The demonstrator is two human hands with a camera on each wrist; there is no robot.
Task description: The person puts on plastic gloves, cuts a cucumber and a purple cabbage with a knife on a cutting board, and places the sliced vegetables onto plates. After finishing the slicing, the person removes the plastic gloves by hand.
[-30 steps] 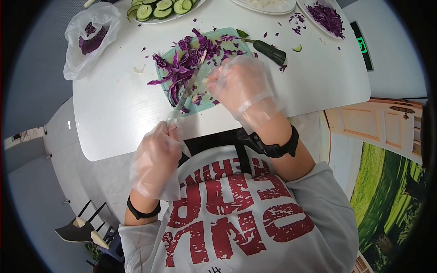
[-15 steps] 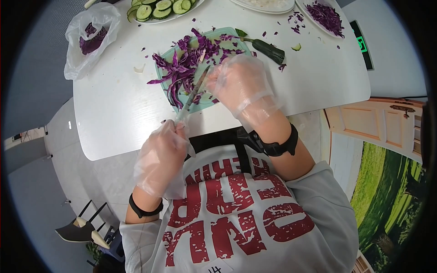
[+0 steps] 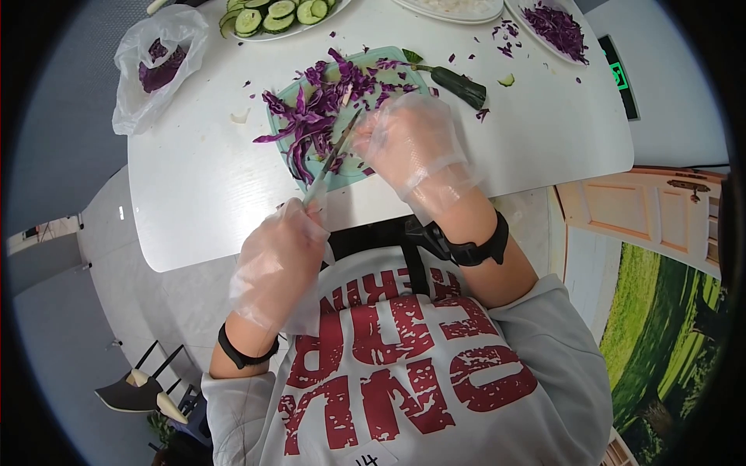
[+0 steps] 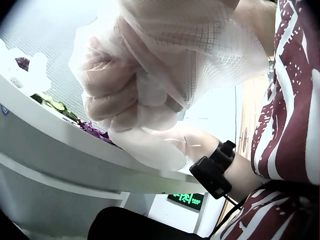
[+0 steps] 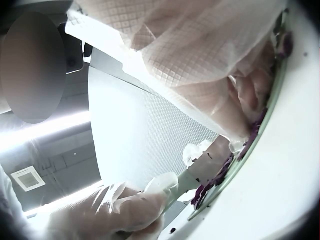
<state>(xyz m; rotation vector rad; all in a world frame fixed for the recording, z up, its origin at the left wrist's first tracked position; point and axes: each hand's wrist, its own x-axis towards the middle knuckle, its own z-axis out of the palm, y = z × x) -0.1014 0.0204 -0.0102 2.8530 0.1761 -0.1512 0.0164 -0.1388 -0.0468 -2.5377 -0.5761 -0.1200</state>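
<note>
Gloved in clear plastic, my left hand [image 3: 278,264] grips the pale green handle of a knife [image 3: 340,147] at the table's front edge. The blade slants over the light green cutting board [image 3: 346,177], its tip close beside my right fingers. Shredded purple cabbage [image 3: 307,128] covers much of the board. My right hand [image 3: 412,144], also gloved, rests on the board with curled fingers on purple cabbage, most of which the hand hides. In the right wrist view the knife blade [image 5: 212,157] stands right beside the right fingertips, with purple shreds [image 5: 205,192] below it.
A cucumber piece [image 3: 458,87] lies at the board's far right corner. Behind stand plates of cucumber slices [image 3: 264,17], pale shreds [image 3: 458,6] and purple cabbage shreds [image 3: 556,31]. A plastic bag [image 3: 128,97] holding cabbage [image 3: 162,74] sits at the left. Purple scraps dot the white table [image 3: 194,179].
The left hand and knife have shifted right, and the blade tip has drawn back nearer my body, beside the right fingers. My right hand stays in nearly the same place.
</note>
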